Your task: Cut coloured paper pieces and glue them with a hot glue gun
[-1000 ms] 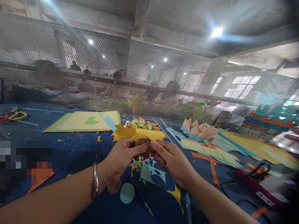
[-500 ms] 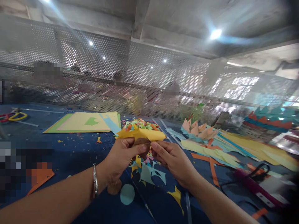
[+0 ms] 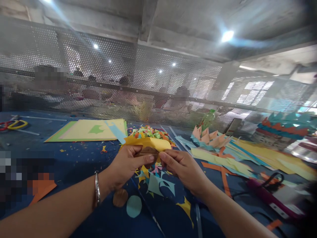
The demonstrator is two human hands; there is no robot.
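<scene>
Between both hands is a piece of yellow paper (image 3: 153,142), curled over along its right part, with a brown disc (image 3: 148,151) against its near side. My left hand (image 3: 128,163) pinches the left part of the paper and the disc, its thumb lying across the brown surface. The fingers and thumb of my right hand (image 3: 182,167) close on the paper's lower right edge. Beneath the wrists, a second brown disc (image 3: 120,197) and a light blue paper circle (image 3: 134,206) lie on the blue table. Light blue paper offcuts (image 3: 160,184) are spread below the hands.
A heap of coloured scraps (image 3: 151,133) lies just behind the hands. Stacked paper sheets (image 3: 81,129) and scissors (image 3: 17,124) are to the left. On the right are paper strips (image 3: 223,160), peach paper points (image 3: 210,136) and a purple power strip (image 3: 272,200). A perforated screen (image 3: 160,82) stands behind.
The curled right end of the yellow paper has drawn in slightly to the left. Both hands keep their grip, and the left hand has shifted a little left.
</scene>
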